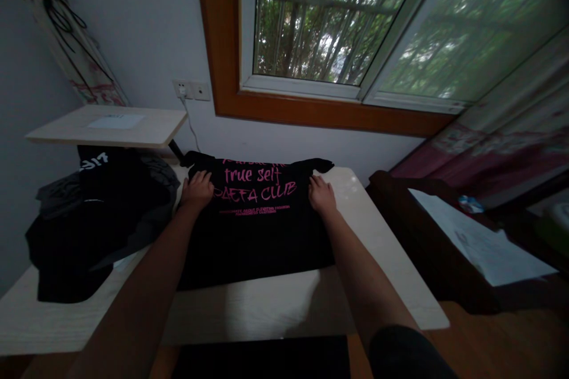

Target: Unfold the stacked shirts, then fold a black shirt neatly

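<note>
Touching a pink-lettered black T-shirt (258, 243): left hand (198, 190), right hand (322, 194), fingers curled, grip unclear; uneven tugging could skew it.

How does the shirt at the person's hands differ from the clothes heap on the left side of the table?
The shirt is spread mostly flat; the clothes heap is piled and crumpled.
The shirt carries pink lettering; the clothes heap shows white lettering near its top.
The shirt's fabric is black, while the clothes heap mixes black and grey.
Both lie on the table.
</note>
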Demonstrator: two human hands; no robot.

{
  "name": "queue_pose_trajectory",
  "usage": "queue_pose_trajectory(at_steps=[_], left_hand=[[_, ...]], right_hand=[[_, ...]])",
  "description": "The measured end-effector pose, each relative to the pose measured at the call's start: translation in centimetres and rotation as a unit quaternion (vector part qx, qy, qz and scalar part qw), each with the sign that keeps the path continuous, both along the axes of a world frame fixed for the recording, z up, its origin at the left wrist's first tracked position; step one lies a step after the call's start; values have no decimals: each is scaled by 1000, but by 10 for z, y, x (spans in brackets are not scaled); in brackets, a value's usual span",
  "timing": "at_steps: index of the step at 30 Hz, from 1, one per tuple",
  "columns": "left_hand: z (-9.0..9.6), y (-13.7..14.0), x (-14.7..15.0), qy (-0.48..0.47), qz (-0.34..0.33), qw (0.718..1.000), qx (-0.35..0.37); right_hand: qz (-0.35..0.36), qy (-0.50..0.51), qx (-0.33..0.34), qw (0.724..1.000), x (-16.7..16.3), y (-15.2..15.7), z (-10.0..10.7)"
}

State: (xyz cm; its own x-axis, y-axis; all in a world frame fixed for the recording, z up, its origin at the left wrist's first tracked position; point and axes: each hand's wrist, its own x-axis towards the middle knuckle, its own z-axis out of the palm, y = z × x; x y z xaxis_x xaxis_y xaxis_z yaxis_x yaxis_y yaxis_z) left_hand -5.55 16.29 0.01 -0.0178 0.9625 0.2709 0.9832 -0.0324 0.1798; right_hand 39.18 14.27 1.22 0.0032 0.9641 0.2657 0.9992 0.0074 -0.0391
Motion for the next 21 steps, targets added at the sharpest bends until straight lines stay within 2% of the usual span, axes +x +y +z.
queue_pose_trajectory(at_steps=[5,10,15,21], left_hand=[[4,-19,-4,-16,21,1000,10],[9,-50,-12,-18,20,998,50],[10,-85,-18,-2,-10,995,101],[10,-127,-28,-23,-44,995,92]], right_hand=[[-40,17,37,998,-3,-11,3],[-75,18,61,995,-5,-31,8],[-59,70,34,995,-2,-66,10],[-63,160,-6,985,12,-119,12]])
